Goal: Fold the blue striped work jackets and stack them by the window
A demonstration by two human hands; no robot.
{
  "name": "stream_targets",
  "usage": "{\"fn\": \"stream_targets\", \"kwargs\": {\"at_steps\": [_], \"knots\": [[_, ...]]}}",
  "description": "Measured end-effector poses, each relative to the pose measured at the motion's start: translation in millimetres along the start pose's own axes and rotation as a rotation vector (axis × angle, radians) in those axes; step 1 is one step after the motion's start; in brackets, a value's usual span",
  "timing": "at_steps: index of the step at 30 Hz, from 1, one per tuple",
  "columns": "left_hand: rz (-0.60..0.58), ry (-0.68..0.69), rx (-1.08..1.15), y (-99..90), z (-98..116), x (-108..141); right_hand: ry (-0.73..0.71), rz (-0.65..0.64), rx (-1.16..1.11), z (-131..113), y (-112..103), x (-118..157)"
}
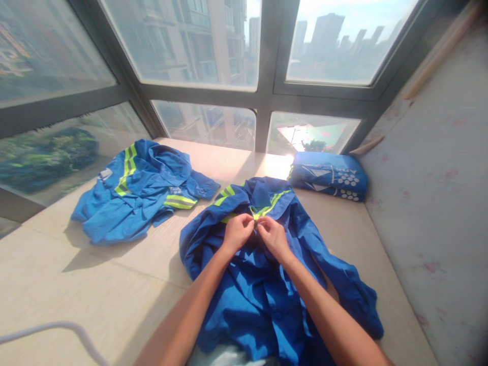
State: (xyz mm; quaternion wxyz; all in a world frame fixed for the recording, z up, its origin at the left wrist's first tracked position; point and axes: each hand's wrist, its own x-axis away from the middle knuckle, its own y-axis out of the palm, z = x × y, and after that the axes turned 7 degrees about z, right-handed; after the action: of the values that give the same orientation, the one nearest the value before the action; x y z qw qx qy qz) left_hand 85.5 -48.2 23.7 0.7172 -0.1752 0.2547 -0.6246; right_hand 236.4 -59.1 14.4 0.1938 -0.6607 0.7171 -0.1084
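Note:
A blue work jacket with yellow-green reflective strips lies spread in front of me, collar end away from me. My left hand and my right hand meet at its upper front, just below the collar. Both are closed in a pinch on the jacket's front edge, fingertips nearly touching. A small dark spot shows between them, too small to name. One sleeve stretches toward the lower right, while the other side bunches up at the left.
A second blue jacket lies crumpled to the left. Folded blue garments with white print sit at the back right, by the papered wall. Windows rise behind the pale wooden surface. A white cable crosses the lower left.

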Motion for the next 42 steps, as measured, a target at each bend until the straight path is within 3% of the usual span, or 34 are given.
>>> {"fn": "stream_targets", "kwargs": {"at_steps": [5,13,18,21,23,26,28,33,35,39,42], "knots": [[0.033,-0.009,-0.020,2.9,-2,1,-0.037,0.005,0.058,-1,-2,0],[0.049,0.076,-0.031,3.5,0,5,-0.186,0.039,0.334,-3,-6,-9],[0.077,0.093,0.011,6.7,-3,3,-0.059,0.056,0.113,3,-3,-18],[0.084,0.080,0.037,8.3,-3,1,0.117,0.042,-0.168,5,1,-20],[0.085,0.082,0.025,8.1,-2,1,0.240,0.001,-0.334,6,3,-21],[0.081,0.127,-0.111,5.2,2,2,0.300,-0.099,-0.385,7,1,-21],[0.044,0.190,-0.254,1.5,3,4,0.264,-0.133,-0.303,10,-4,-20],[-0.295,0.316,-0.485,-14.6,7,7,-0.065,-0.267,0.319,15,-26,-20],[-0.234,0.277,-0.509,-24.2,14,1,-0.130,-0.301,0.447,11,-35,-27],[0.094,0.299,-0.547,-40.5,30,-35,-0.143,-0.138,0.490,-2,-44,-66],[0.136,0.350,-0.670,-39.5,26,-67,-0.051,-0.045,0.459,-6,-35,-106]]}}
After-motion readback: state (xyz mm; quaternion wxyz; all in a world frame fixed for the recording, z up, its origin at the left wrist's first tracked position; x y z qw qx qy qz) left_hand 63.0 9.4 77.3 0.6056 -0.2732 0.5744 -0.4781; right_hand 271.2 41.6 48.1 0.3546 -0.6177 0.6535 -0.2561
